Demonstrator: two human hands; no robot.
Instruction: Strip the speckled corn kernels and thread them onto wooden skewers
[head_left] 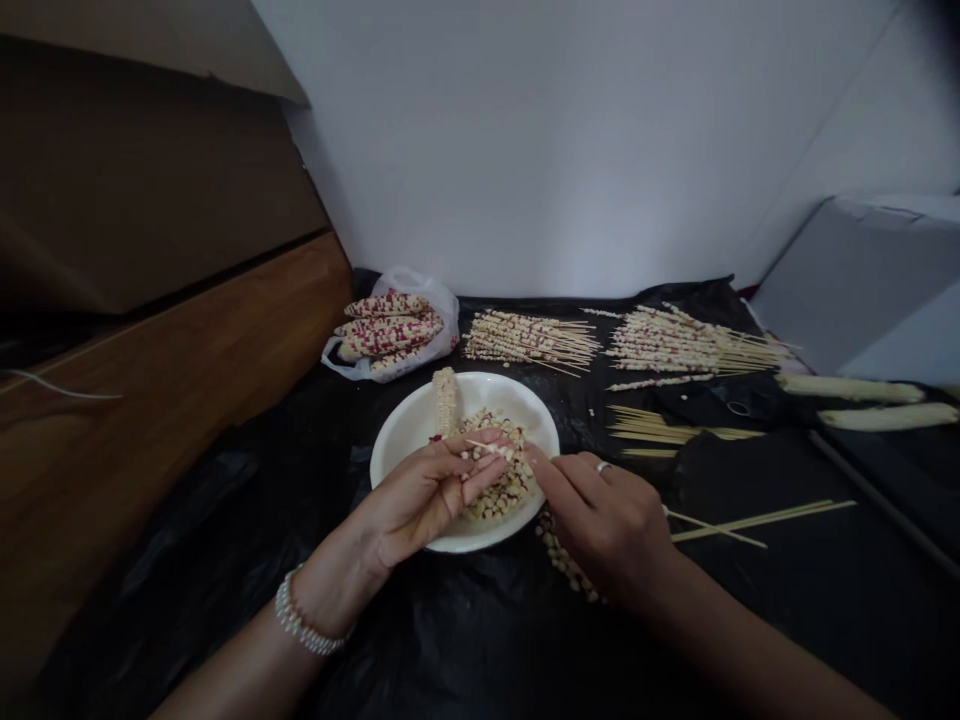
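The bowl [420,425] under the left hand [424,495] is white, its kernels [510,495] pale cream. Beyond that hand, the cobs [388,328] are speckled crimson and cream, beside black plastic [465,640].

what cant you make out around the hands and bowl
Head view only:
How far the bamboo skewer runs: the left hand hides its end.
What the right hand pinches, if anything: its fingers cover that spot.
The floor of the white bowl: corn kernels and the hands cover it.
The end of the far pale corn cob: the right edge may cut it off.
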